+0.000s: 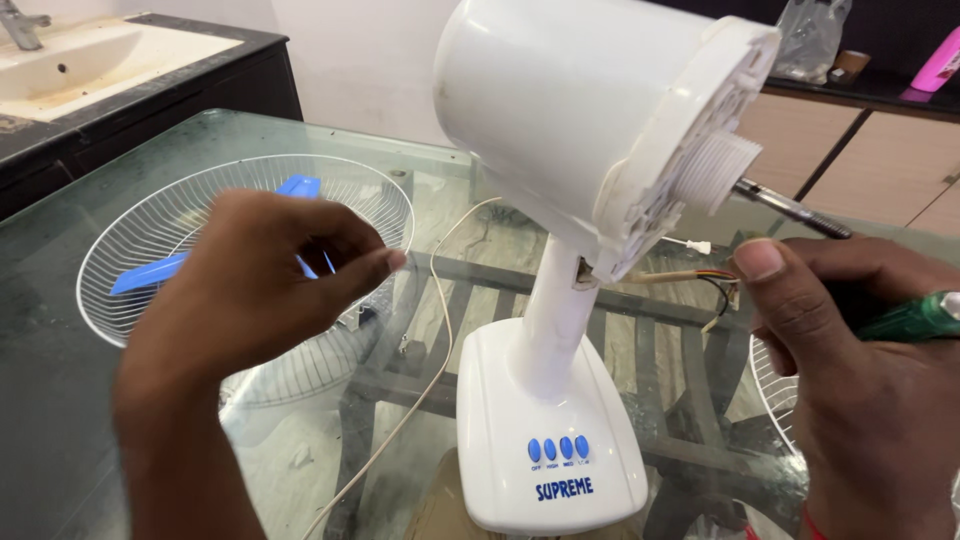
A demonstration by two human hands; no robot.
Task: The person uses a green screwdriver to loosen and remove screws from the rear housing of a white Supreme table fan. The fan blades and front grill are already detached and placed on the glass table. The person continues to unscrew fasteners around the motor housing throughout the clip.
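1. Right hand (pixel 860 370): clenched around a green-handled screwdriver (pixel 905 318). The handle is enclosed in the fist; the metal shaft is carried up and away from the grip, leftward, toward the fan's motor housing.

2. Screwdriver: the long axis runs from the green handle at the fist to the tip, which is set at the threaded collar (pixel 722 172) on the housing's front face. Whether the tip is seated in a screw cannot be told.

3. Motor housing (pixel 590 110): white, tilted, its front face turned toward the right hand. It lies above and to the left of the grip, near it. The right hand is the nearer of the two.

4. Left hand (pixel 255 285): held in the air, fingers curled with the thumb meeting the fingertips. Whether something small is pinched there cannot be told. It is kept well apart from the housing, on the side away from the tool grip.

5. Loose wires (pixel 690 275): coloured leads hanging from the neck joint below the housing, just beside the right thumb.

6. Fan base (pixel 545 430): white pedestal with four blue buttons, standing on the glass table (pixel 60 420), below the grip and to its left.

7. Wire guard (pixel 150 240): laid flat beyond the left hand, a blue fan blade (pixel 150 272) lying in it.
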